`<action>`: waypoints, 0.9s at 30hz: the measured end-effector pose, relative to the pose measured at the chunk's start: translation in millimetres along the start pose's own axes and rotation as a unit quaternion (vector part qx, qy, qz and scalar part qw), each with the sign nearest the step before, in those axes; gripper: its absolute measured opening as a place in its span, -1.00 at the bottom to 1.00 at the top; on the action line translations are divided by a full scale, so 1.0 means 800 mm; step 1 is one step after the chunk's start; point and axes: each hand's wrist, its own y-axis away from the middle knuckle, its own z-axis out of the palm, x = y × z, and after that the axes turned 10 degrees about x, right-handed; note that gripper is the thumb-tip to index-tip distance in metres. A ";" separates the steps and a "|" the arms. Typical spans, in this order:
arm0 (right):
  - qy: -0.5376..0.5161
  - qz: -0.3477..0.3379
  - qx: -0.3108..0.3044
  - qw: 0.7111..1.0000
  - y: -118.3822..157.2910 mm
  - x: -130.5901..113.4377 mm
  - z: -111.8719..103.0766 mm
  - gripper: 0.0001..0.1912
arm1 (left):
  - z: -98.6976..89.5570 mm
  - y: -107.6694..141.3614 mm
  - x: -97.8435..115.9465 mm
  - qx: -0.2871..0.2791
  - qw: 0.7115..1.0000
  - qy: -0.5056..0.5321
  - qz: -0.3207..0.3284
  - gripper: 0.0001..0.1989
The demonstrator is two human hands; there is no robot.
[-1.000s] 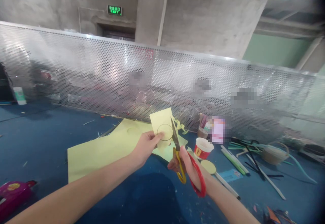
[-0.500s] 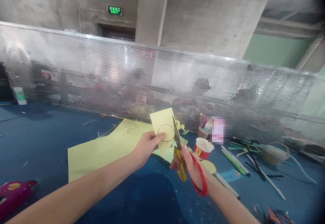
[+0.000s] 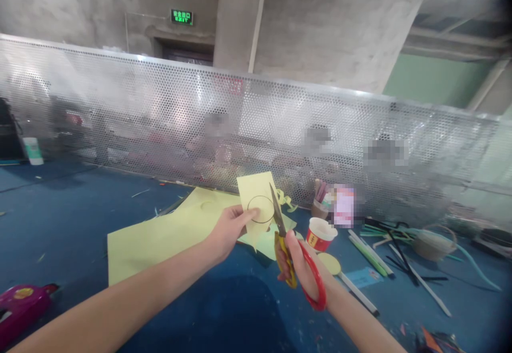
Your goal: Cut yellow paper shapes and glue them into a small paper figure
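Note:
My left hand [image 3: 230, 231] pinches a small yellow paper piece [image 3: 256, 187] with a black circle drawn on it, the thumb lying over the circle's lower left. Scissors [image 3: 280, 224] with one red and one yellow handle are held in my right hand [image 3: 298, 262]. Their blades point up and lie along the right edge of the paper, close to the circle. Behind my left hand a large yellow sheet [image 3: 160, 235] lies on the blue table [image 3: 224, 310]. Pale green paper [image 3: 262, 243] lies under the held piece.
A red and white paper cup [image 3: 321, 234], a yellow disc [image 3: 328, 263] and marker pens [image 3: 368, 256] are on the right. Further right are a woven basket [image 3: 434, 243] and dark strips. A purple glue gun [image 3: 24, 307] is at lower left. A perforated metal screen [image 3: 140, 113] stands behind.
The scissor blades look slightly wider apart and their tips have shifted a little left. The yellow handle has moved slightly right, and the held paper has tilted a little.

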 end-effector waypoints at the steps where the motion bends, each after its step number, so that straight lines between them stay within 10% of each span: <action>1: 0.003 0.001 0.000 1.000 0.000 0.000 0.000 -0.50 | 0.000 0.000 0.001 -0.001 1.000 -0.002 0.001 -0.74; 27: 0.043 0.014 0.037 0.998 0.000 0.001 0.004 -0.47 | -0.012 -0.010 0.004 0.028 0.998 -0.051 0.032 -0.75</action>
